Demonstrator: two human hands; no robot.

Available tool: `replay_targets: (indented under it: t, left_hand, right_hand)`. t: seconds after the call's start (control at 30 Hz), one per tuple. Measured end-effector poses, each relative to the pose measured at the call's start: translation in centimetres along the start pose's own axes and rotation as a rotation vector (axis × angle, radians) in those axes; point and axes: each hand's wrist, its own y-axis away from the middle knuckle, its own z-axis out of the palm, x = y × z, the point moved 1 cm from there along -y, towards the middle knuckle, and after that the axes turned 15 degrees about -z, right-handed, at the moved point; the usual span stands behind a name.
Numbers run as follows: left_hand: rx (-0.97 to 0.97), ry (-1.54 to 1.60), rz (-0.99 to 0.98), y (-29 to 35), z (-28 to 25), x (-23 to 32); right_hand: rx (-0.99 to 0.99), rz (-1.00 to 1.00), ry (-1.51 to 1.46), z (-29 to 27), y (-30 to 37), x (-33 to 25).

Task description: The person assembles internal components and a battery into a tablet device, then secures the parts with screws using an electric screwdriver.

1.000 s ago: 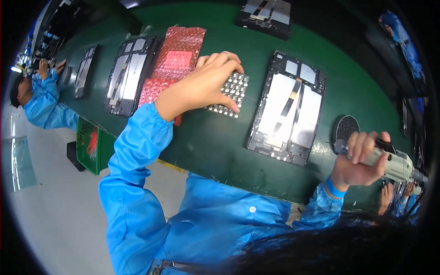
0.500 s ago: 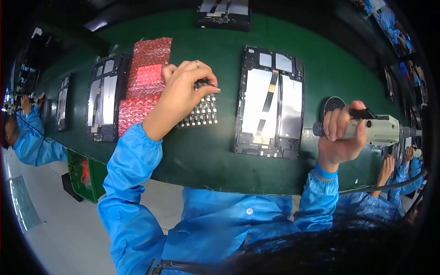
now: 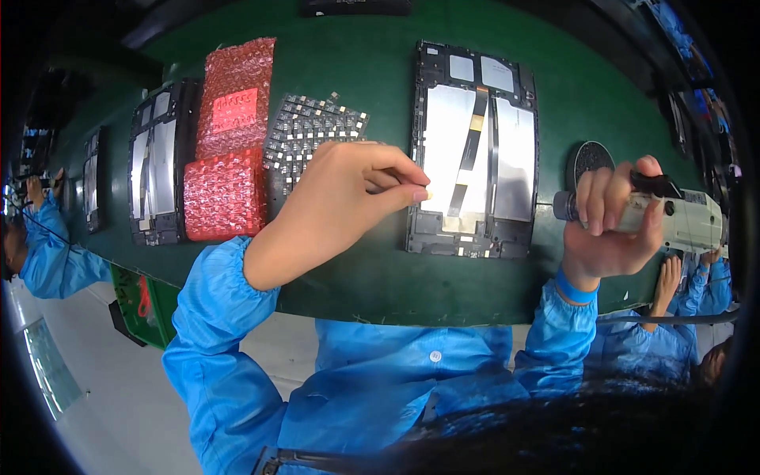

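Note:
My left hand (image 3: 336,186) is closed in a pinch at the left edge of an opened tablet (image 3: 514,154). Between thumb and forefinger shows the pale end of a small part (image 3: 428,193); the rest of it is hidden. The tablet lies flat, silver battery panels upward, with a dark ribbon cable (image 3: 470,150) down its middle. My right hand (image 3: 606,226) grips a pale electric screwdriver (image 3: 690,227), its dark nose pointing left toward the tablet. Behind my left hand, a sheet-like group of small dark circuit boards (image 3: 305,131) is partly covered.
Red bubble wrap (image 3: 226,194) lies left of the boards. Further left are another opened tablet (image 3: 162,166) and a third device (image 3: 93,182). A round dark dish (image 3: 590,158) stands behind my right hand. Co-workers' arms (image 3: 669,285) show at both sides; a green crate (image 3: 154,305) is below the table.
My left hand has moved right from the circuit boards to the tablet's edge, with a small part now in its fingers. My right hand and screwdriver have shifted slightly right.

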Motion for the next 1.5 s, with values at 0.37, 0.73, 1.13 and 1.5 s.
replay_targets:
  t: [0.37,0.73,1.13,1.5]
  left_hand:
    - [0.019,0.044,-0.035,0.1,0.3,-0.5]
    - [-0.105,0.192,-0.199,-0.3,0.6,-0.9]
    - [-0.154,0.283,-0.246,-0.9,0.4,-2.0]
    - [-0.128,0.286,-0.229,-0.8,0.5,-2.5]
  right_hand:
    - [-0.059,0.040,-0.025,2.2,-0.7,0.9]
    - [-0.058,0.085,-0.107,6.6,-1.0,3.0]
    - [-0.165,0.249,0.003,9.1,0.8,7.6]
    - [-0.233,0.265,0.072,9.0,1.0,7.9]
